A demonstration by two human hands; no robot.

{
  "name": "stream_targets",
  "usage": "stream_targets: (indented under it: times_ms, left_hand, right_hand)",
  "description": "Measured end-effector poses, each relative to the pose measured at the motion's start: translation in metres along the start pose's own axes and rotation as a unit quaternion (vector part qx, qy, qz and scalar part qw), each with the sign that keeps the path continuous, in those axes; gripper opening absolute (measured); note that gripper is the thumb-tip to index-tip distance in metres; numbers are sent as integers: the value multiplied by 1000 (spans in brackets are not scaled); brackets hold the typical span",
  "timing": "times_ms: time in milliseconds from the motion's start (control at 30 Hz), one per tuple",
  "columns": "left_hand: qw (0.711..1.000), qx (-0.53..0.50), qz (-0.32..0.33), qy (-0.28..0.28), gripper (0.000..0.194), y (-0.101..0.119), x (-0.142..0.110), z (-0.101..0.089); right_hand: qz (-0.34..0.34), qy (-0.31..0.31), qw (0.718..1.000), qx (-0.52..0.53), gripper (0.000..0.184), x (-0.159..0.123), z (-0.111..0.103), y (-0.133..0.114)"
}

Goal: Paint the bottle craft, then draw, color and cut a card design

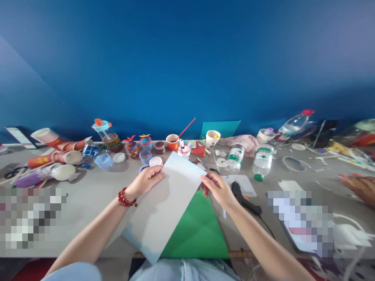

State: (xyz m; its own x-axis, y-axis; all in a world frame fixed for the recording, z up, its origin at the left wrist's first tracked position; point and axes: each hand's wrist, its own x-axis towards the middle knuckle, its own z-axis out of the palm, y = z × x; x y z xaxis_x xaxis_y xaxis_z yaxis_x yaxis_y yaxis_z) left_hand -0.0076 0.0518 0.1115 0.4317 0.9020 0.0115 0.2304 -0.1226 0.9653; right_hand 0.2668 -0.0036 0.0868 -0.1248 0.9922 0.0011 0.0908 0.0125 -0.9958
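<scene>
A pale sheet of paper (166,203) with light-blue cloudy edges is held up at a tilt between my two hands. My left hand (149,180) pinches its left edge, thumb on the face of the sheet. At the upper right corner, my right hand (215,187) grips the paper between thumb and fingers. Beneath it lies a green sheet (196,230), partly covered by the pale one, at the table's front edge. Just right of my right hand is a black glue gun (244,201) by a white card (241,184).
Paper cups (172,142), painted jars (132,149) and paint pots line the back by the blue wall (187,70). Plastic bottles (263,162) stand at right. Joined paper-cup tubes (55,156) lie left. Another person's hand (359,187) is at far right, near a tablet (301,226).
</scene>
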Motion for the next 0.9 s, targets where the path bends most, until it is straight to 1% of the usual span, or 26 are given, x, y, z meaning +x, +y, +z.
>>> stream_targets:
  times_ms: [67,133,200,267,333,400,500,600,667,733,900]
  left_hand:
    - [997,2,26,69,36,1,1,3]
    - [991,-7,43,124,36,1,1,9]
    - [985,-25,51,163,34,1,1,19]
    - [980,-43,58,183,32,-2,-1,30]
    - [981,-55,60,174,32,-5,-5,40]
    - [986,-59,45,149,32,-9,-9,47]
    - [990,-81,19,113,31,-12,-13,53]
    - [988,-115,13,103,30,-13,-13,55]
    - [984,-133,5,119,29,-14,-12,57]
    - [978,-149,-5,148,29,-14,-12,58]
    - [957,-202,5,208,27,-18,-13,56]
  right_hand:
    - [-2,-18,1000,18,34,-3,-2,-1]
    - [-6,-36,999,20,33,-5,-1,-2]
    - [-5,-45,999,9,33,-6,1,-2]
    - [-8,-43,999,-7,35,-6,3,0]
    - [-15,-25,999,-28,38,-8,2,2]
    - [-13,-4,999,-48,40,-12,-1,5]
    - [6,5,998,-56,40,-18,-6,6]
    - [16,13,999,-44,37,-25,-9,8]
    - [24,12,999,-31,33,-29,-9,10]
    - [33,3,999,-20,30,-33,-9,12]
    - [77,-52,995,29,37,-43,-8,18]
